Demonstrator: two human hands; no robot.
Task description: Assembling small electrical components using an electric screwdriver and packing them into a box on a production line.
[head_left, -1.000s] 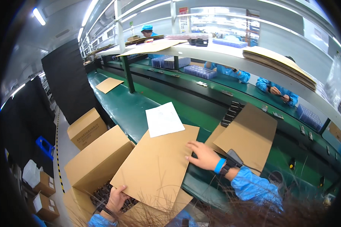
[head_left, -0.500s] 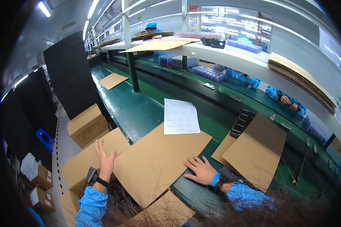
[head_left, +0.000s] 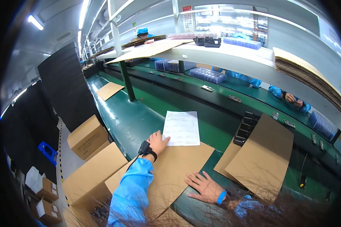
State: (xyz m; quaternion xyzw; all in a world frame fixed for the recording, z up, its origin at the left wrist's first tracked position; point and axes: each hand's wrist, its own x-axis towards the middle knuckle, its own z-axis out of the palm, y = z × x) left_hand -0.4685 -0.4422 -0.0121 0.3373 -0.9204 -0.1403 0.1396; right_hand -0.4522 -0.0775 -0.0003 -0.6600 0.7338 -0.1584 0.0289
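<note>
My left hand [head_left: 158,143] lies over the upper part of a flat brown cardboard sheet [head_left: 178,168], fingers apart. Its thumb reaches the lower left corner of a white printed paper form [head_left: 182,126]; whether it presses on the paper I cannot tell. On the green bench, my right hand [head_left: 205,188] rests flat with spread fingers, their tips at the right edge of the sheet. Neither hand holds anything. The paper's lower edge overlaps the sheet, and the rest lies beyond it. My left forearm covers part of the sheet.
Right of the sheet, more cardboard [head_left: 263,157] leans by a black slotted tray [head_left: 246,126]. Cartons [head_left: 88,137] stand at left. A conveyor with circuit boards [head_left: 235,98] runs beyond, under a white shelf [head_left: 231,56]. Co-workers' hands [head_left: 293,99] work across it.
My left hand has moved right and forward from the sheet's left edge to the paper's corner. The cardboard sheet has shifted slightly toward me; my right hand remains flat beside it.
</note>
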